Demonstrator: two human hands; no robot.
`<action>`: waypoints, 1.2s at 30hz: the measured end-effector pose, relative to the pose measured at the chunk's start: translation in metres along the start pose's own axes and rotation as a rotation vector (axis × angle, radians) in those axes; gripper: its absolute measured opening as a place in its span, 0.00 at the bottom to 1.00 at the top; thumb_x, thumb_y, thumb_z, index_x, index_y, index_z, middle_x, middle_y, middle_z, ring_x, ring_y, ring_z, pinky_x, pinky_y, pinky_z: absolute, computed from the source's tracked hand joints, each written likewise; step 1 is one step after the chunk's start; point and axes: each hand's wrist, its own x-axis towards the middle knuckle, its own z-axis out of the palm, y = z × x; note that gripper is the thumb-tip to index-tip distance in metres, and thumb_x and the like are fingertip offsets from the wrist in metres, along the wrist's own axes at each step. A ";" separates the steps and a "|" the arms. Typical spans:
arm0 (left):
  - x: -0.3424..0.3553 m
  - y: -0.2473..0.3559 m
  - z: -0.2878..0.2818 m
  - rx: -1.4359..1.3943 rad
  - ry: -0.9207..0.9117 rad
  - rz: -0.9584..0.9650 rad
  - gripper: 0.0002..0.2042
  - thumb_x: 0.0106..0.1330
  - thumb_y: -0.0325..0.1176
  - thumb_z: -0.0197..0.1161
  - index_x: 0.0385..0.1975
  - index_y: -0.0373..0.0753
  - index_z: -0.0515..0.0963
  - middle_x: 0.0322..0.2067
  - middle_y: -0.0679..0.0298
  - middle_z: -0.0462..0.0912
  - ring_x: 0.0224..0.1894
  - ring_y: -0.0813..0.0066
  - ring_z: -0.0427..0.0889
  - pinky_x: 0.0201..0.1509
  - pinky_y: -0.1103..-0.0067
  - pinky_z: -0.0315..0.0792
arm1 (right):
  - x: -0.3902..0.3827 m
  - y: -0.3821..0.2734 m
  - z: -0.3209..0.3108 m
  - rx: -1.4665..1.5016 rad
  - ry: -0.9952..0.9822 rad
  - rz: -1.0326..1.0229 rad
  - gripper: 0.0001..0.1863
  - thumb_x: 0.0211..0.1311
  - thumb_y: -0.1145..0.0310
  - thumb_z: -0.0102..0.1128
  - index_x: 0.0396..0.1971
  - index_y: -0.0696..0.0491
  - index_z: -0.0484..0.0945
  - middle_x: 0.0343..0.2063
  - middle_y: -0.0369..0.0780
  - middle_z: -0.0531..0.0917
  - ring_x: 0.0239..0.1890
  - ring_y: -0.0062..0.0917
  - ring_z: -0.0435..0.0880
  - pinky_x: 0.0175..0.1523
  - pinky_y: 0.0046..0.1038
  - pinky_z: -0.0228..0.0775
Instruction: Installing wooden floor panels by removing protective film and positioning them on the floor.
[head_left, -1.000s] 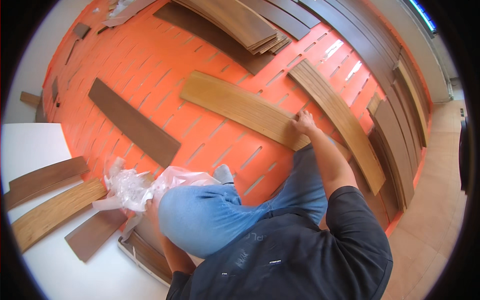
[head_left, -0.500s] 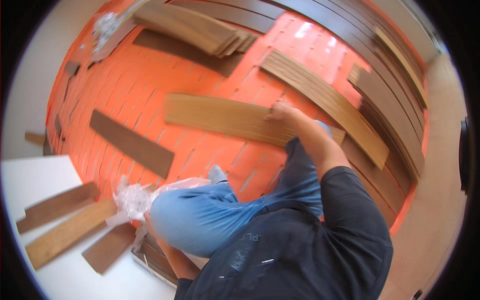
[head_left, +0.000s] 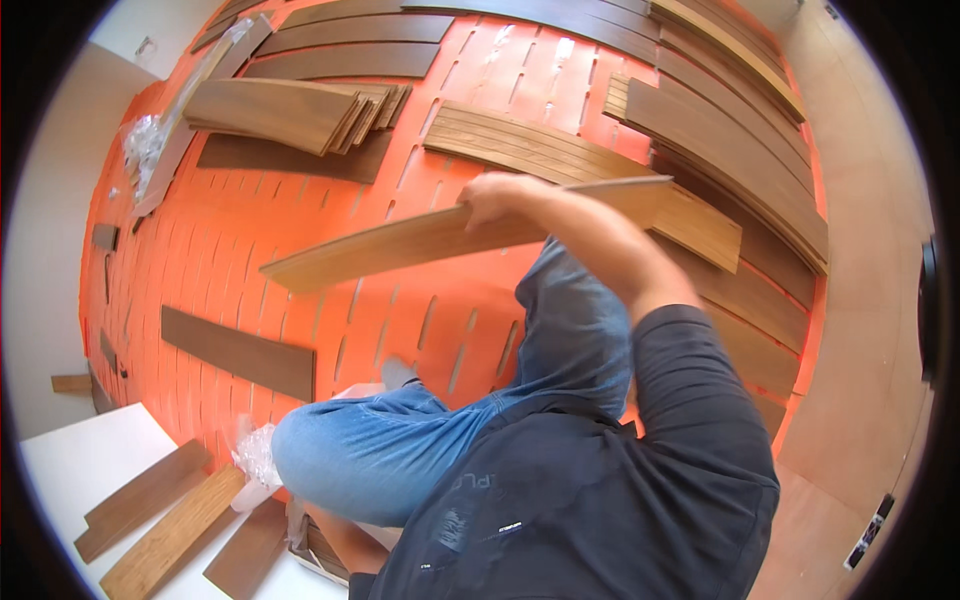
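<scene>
My right hand (head_left: 485,200) is closed on the far edge of a light-brown floorboard (head_left: 380,250), raised and tilted on its edge above the orange underlay (head_left: 400,320). My left forearm (head_left: 345,540) reaches down beside my bent knee, next to an opened box of boards (head_left: 318,550); the knee hides the left hand and its fingers. Crumpled clear plastic wrap (head_left: 258,455) lies by that knee. Just beyond the raised board is a stack of grooved light-brown boards (head_left: 540,145). A single dark board (head_left: 238,350) lies on the underlay to the left.
Laid dark floorboards (head_left: 560,22) run along the far side. Stacked boards (head_left: 270,110) lie at the far left, and more (head_left: 720,160) on the right. Several loose boards (head_left: 170,540) rest on a white surface (head_left: 100,440) at the near left. A pale wall (head_left: 50,230) bounds the left.
The board in my right hand has been lifted and tipped onto its edge, its left end swinging nearer. My right hand moved left. The whole view has turned.
</scene>
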 end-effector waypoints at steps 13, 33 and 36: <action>0.035 0.014 0.005 -0.296 0.012 -0.030 0.13 0.75 0.35 0.60 0.49 0.34 0.83 0.47 0.54 0.85 0.45 0.60 0.84 0.52 0.69 0.77 | -0.271 0.131 0.052 -0.415 0.874 0.191 0.13 0.64 0.67 0.62 0.48 0.49 0.84 0.48 0.40 0.87 0.52 0.37 0.86 0.55 0.40 0.78; 0.243 0.167 0.121 -0.673 -0.449 0.245 0.12 0.74 0.34 0.60 0.48 0.33 0.83 0.46 0.55 0.85 0.45 0.60 0.84 0.51 0.68 0.77 | -0.210 0.261 0.180 -0.469 0.859 0.510 0.20 0.69 0.62 0.56 0.60 0.45 0.78 0.63 0.37 0.78 0.68 0.32 0.73 0.70 0.41 0.65; 0.253 0.173 0.127 -0.746 -0.468 0.247 0.12 0.74 0.34 0.60 0.48 0.33 0.83 0.46 0.55 0.85 0.45 0.60 0.84 0.51 0.68 0.77 | -0.213 0.249 0.187 -0.250 0.731 0.542 0.26 0.67 0.56 0.62 0.64 0.46 0.75 0.68 0.37 0.72 0.72 0.33 0.67 0.75 0.42 0.58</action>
